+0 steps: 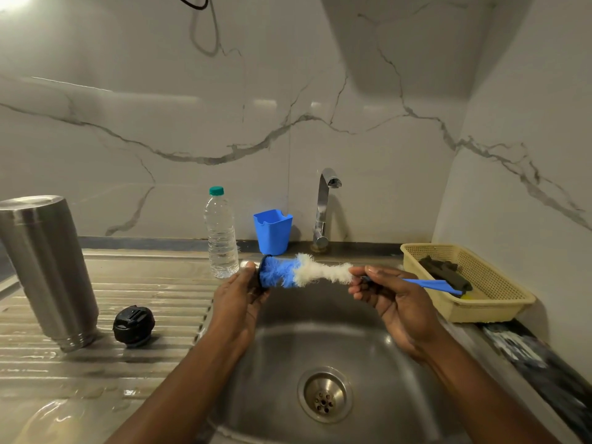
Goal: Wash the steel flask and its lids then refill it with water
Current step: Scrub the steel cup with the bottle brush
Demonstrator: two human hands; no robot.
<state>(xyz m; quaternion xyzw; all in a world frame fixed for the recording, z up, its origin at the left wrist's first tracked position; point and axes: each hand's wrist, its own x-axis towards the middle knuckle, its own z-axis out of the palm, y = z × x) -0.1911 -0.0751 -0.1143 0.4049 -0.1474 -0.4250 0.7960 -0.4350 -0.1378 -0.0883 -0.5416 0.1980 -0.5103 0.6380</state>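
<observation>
I'm noting the left grip (238, 291) pinching the light, likely slippery lid (260, 272) by its rim while the right grip (389, 296) is clasping the stiff brush handle (426, 283).

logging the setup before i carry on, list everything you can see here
sink: 1, steel, centre
drainboard: 1, steel, wet, left of the sink
tap: 1, chrome, behind the sink
steel flask: 1, silver, mouth down on the drainboard
black lid: 1, black, right of the flask
water bottle: 1, clear, green cap, upright near the back wall
plastic holder: 1, blue, left of the tap
basket: 1, cream, right of the sink
scrubber: 1, dark, in the basket
small lid: 1, dark rim, above the sink
bottle brush: 1, blue and white, tip in the small lid
left hand: fingers grip the small lid
right hand: fingers hold the brush handle
</observation>
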